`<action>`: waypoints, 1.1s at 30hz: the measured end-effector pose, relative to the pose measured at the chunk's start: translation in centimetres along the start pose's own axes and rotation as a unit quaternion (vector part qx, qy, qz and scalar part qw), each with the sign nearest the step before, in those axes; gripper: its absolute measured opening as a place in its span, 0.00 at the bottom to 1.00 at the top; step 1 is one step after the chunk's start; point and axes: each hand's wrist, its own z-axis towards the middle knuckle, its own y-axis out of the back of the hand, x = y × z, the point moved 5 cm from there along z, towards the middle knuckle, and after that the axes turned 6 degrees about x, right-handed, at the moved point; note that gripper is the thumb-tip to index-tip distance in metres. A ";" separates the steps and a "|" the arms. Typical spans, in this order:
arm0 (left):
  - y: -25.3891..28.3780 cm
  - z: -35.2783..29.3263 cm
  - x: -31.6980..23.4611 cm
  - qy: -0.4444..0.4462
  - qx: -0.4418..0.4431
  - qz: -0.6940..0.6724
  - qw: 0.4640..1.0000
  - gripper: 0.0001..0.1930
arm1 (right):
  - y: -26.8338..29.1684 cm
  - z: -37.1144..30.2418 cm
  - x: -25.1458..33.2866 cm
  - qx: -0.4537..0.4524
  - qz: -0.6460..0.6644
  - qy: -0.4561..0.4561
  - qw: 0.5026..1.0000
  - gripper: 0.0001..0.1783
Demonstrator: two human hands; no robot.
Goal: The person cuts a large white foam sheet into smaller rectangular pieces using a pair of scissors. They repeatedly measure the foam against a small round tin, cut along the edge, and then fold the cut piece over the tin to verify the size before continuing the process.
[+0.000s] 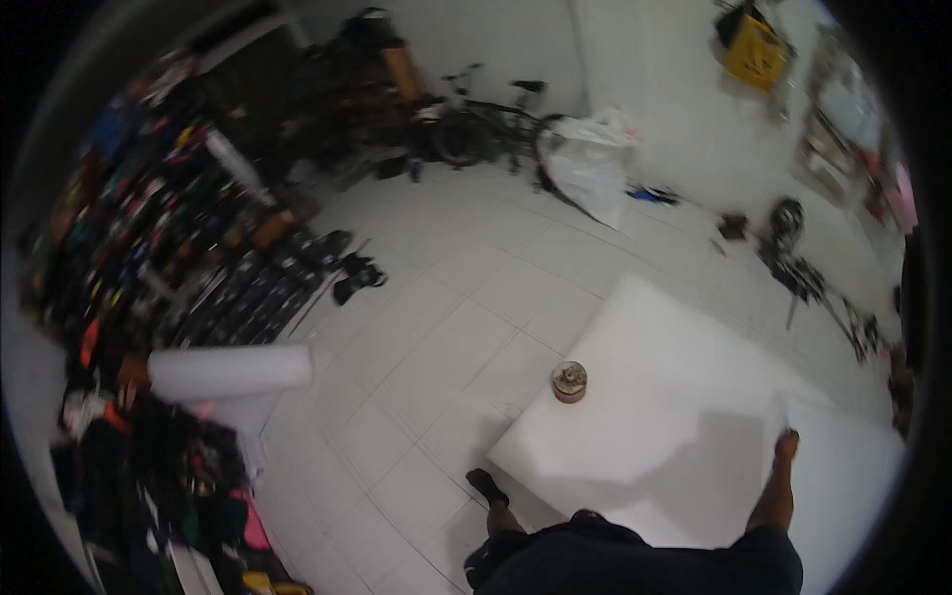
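Observation:
A wide white sheet (635, 362), which looks like soft foam, lies spread over the floor in front of me. My right hand (786, 443), at the end of an outstretched arm, is closed on an upper layer or raised edge of this sheet at the right. A small round brown object (569, 389), with a stubby centre on its top, stands on the sheet near its left edge; its kind is hard to make out. My left hand does not show. My leg with a dark sock (486, 485) is beside the sheet's near left corner.
White floor tiles (436, 337) stretch to the left. A white roll (233, 371) lies by a big heap of clothes and shoes (149, 208). At the back are a bicycle (491, 124) and a white plastic bag (590, 164); a yellow bag (756, 52) hangs on the wall.

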 end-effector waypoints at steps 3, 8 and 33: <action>8.2 12.7 -7.4 -0.058 0.029 0.023 0.998 0.14 | -5.1 -1.0 7.4 -0.017 0.010 -0.001 1.000 0.26; 23.6 32.0 -29.0 -0.190 0.038 0.132 0.972 0.14 | -13.6 -14.1 21.6 0.028 0.085 -0.145 0.985 0.21; 1.5 53.4 -100.6 -0.497 0.370 0.522 0.586 0.16 | -32.3 -30.2 68.4 0.169 0.273 -0.222 0.921 0.20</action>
